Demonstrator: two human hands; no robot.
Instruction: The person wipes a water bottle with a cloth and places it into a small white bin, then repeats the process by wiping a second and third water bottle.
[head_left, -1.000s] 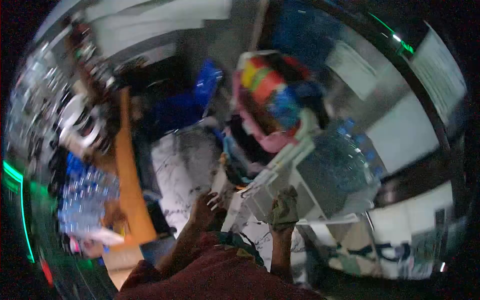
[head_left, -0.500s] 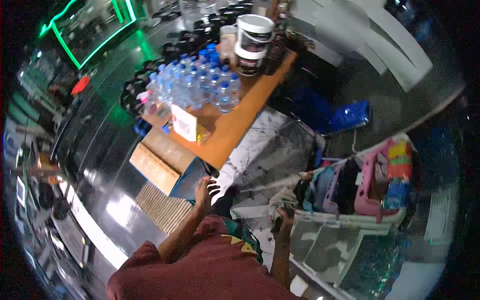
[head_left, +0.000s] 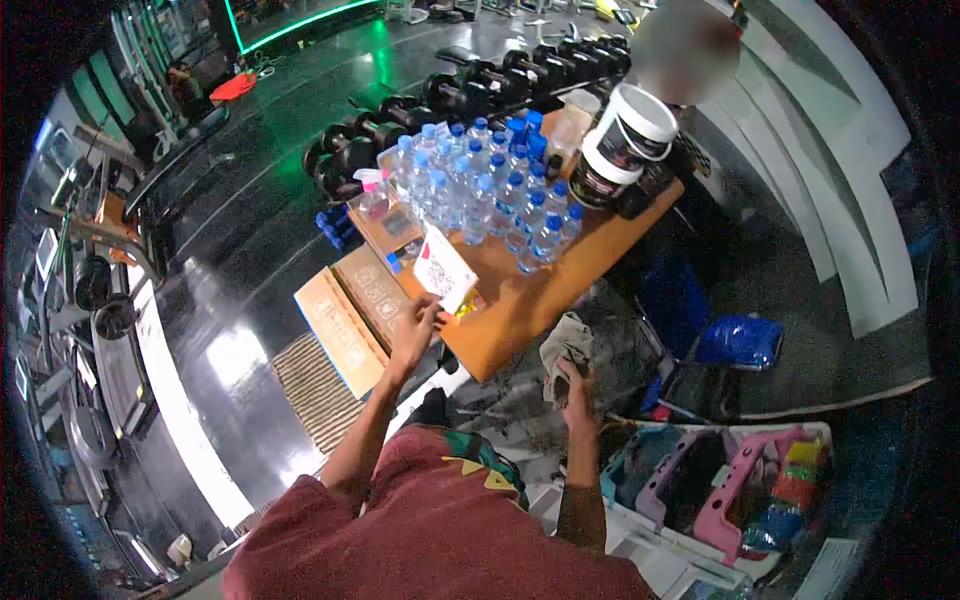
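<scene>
My left hand (head_left: 418, 335) is at the near corner of the orange table (head_left: 490, 350), its fingers at the lower edge of a white card with a printed code (head_left: 443, 270). Whether they grip the card is hard to tell. My right hand (head_left: 575, 388) holds a crumpled grey-beige cloth (head_left: 566, 345) in front of the table's right side. Several clear water bottles (head_left: 480, 185) with blue caps stand on the table behind the card. A cardboard box (head_left: 350, 320) lies left of my left hand.
White buckets (head_left: 630, 140) stand at the table's far end, near a person in light clothing. Dumbbells (head_left: 480, 85) line the floor behind. At right are a blue chair (head_left: 740, 342) and a bin of coloured items (head_left: 735, 490).
My left hand has moved up from beside the box to the card. My right hand has risen with the cloth, which now shows more fully. The view has turned and come closer to the table.
</scene>
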